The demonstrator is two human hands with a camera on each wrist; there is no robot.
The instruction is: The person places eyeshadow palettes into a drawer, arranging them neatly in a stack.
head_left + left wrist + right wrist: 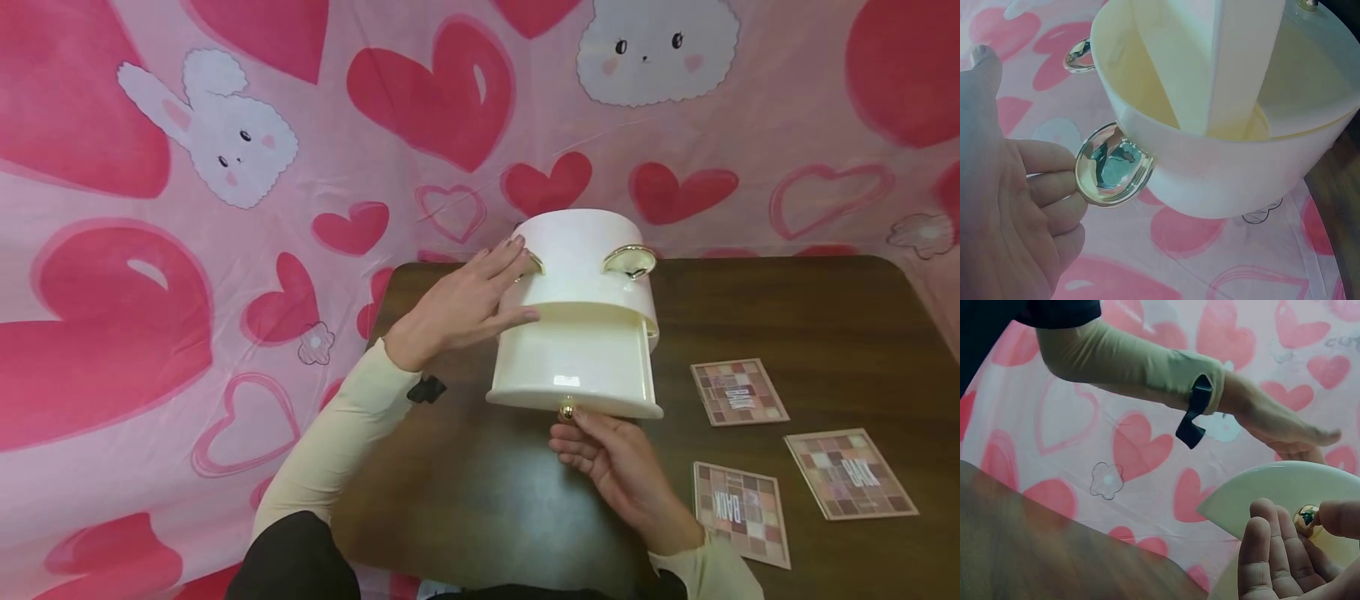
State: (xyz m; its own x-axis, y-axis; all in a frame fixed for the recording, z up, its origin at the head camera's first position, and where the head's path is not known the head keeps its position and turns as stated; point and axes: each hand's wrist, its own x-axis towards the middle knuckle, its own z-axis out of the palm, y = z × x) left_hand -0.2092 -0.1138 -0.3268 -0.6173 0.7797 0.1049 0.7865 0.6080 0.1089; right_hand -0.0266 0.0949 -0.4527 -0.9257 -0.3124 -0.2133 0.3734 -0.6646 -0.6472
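Observation:
A white rounded storage box (581, 254) with gold-edged ear-like pieces stands on the table, its front drawer (573, 354) pulled out. Thumb and fingers of my right hand (626, 475) pinch the round gold knob (567, 410) at the drawer's front; the right wrist view shows the knob (1305, 520) between them. My left hand (461, 304) is at the box's left side with fingers stretched out. In the left wrist view, its fingertips are right at a shiny gold ear piece (1113, 165).
Three makeup palettes lie right of the box: an upper one (738, 392), a lower one (742, 512) and a right one (851, 473). The dark wooden table (772, 308) meets a pink heart-patterned cloth (420, 108) at its back and left.

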